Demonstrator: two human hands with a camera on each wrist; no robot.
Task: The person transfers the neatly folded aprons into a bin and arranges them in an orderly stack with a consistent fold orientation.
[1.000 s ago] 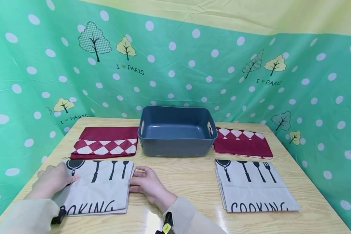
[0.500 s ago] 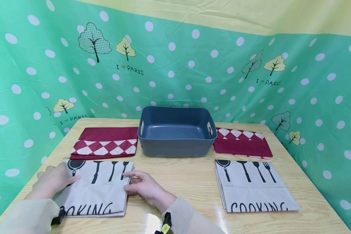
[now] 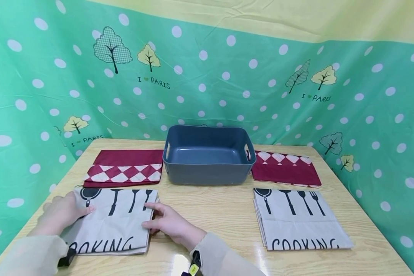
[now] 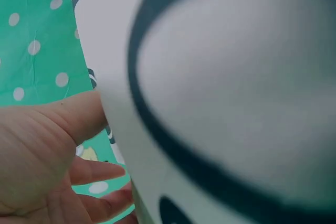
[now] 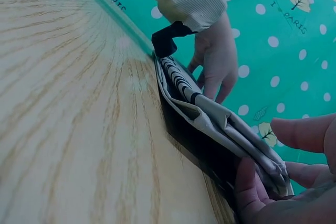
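Observation:
A folded white kitchen cloth printed with black utensils and the word COOKING lies at the near left of the table. At its left edge is my left hand, its thumb on top and its other fingers along the outer side. My right hand holds the right edge; two digits reach over the top, and in the right wrist view other fingers curl round the layered edge. Whether the right thumb presses down is unclear. The left wrist view shows the left thumb at the cloth's edge and the fingers partly hidden by it.
A blue-grey plastic bin with handle holes stands at the back middle. Folded dark red cloths with white diamonds lie on its left and right. A second white COOKING cloth lies at the near right. Green dotted fabric hangs behind the table.
My right hand has shifted left and its fingers now reach further over the white cloth's right edge. That edge moved slightly left as well. My left hand stays nearly in place.

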